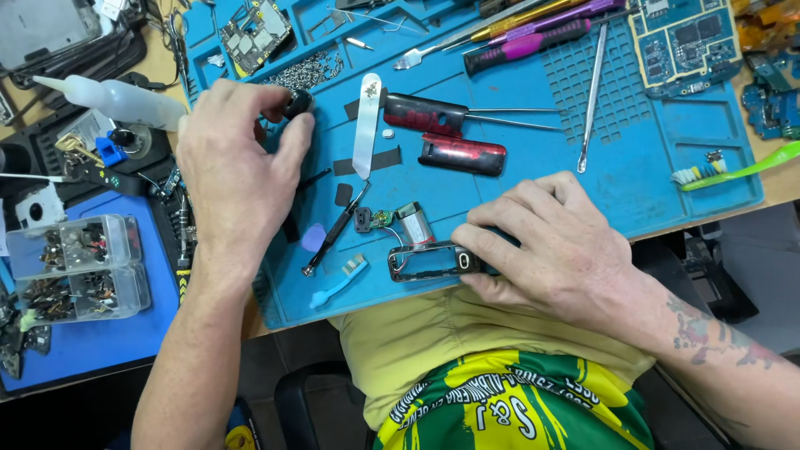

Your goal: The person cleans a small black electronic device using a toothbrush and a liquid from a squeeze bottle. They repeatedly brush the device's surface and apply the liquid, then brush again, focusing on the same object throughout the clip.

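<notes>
Phone frame, thin and dark with a see-through middle, lies at the near edge of the blue mat, right in front of your belly. Your right hand lies over its right end, fingers bent and close together, with the fingertips pressing down on the frame. Your left hand is up by the mat's left side, and its thumb and fingers pinch a small round black part.

You have little room at the near edge, because the frame sits almost on the mat's lip. Between your two hands there is some free mat, but small things lie there: a black tool with a thin tip, a purple pick, a small blue brush, a tiny board with wires and a little silver motor just above the frame. Further up lie a white flat pry stick and two red and black shell pieces. On the far right, a green toothbrush hangs over the mat's edge.

To the left of the mat, two clear plastic boxes sit on a blue sheet. They hold lots of tiny dark and shiny bits, too small to tell apart. A clear squeeze bottle lies on its side near your left hand.
</notes>
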